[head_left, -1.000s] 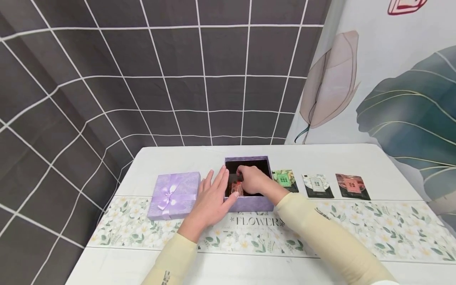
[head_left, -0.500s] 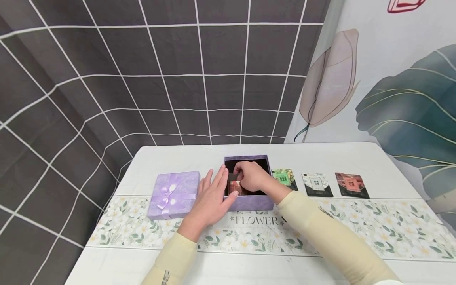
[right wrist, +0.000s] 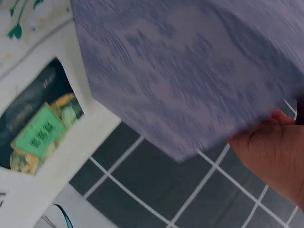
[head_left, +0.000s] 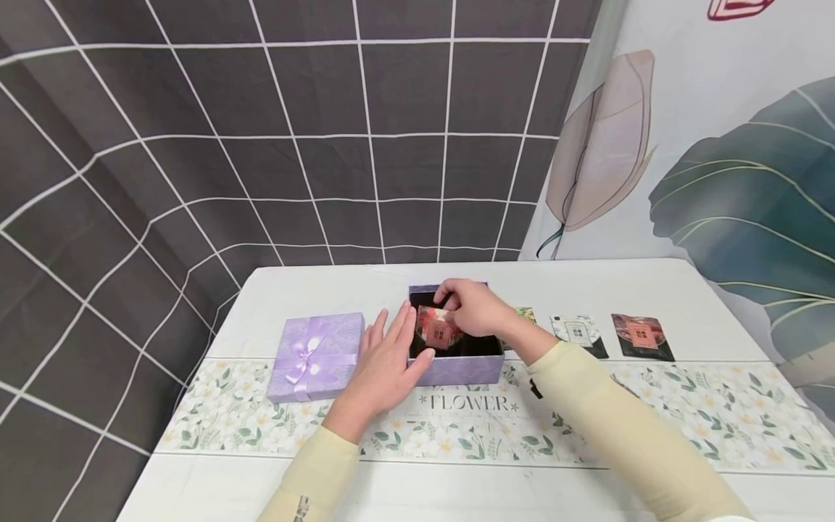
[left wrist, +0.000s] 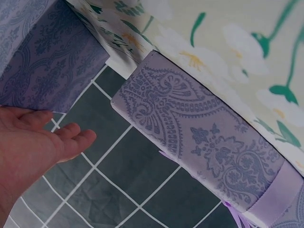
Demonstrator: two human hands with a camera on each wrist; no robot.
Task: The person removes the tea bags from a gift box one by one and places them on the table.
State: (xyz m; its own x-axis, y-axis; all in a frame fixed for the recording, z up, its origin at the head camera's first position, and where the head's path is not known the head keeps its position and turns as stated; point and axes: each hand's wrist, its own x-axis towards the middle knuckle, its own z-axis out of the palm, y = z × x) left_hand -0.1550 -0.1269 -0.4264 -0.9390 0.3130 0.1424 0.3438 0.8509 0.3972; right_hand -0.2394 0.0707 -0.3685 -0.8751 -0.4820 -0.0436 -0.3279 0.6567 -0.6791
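A purple patterned gift box point(head_left: 459, 371) stands uncovered on the table, its inside dark. My right hand point(head_left: 479, 308) is over the box and pinches a sachet with a red label point(head_left: 437, 330) at its right edge. The sachet overlaps the box's dark interior in the head view. My left hand point(head_left: 388, 362) rests along the box's left side with its fingers extended; in the left wrist view its fingertips are at the box wall point(left wrist: 52, 57). In the right wrist view the box wall hides most of the right hand point(right wrist: 273, 147).
Left of the box lies its purple lid point(head_left: 316, 359) with a ribbon bow. To the right lie a white-labelled sachet point(head_left: 577, 335) and a red-labelled one point(head_left: 644, 337). A green-labelled sachet point(right wrist: 42, 128) is partly behind the right arm in the head view. A floral strip point(head_left: 450, 442) crosses the white table.
My right hand has risen from inside the box, bringing up the red-labelled sachet, whose front shows more fully. The left hand has stayed at the box's side.
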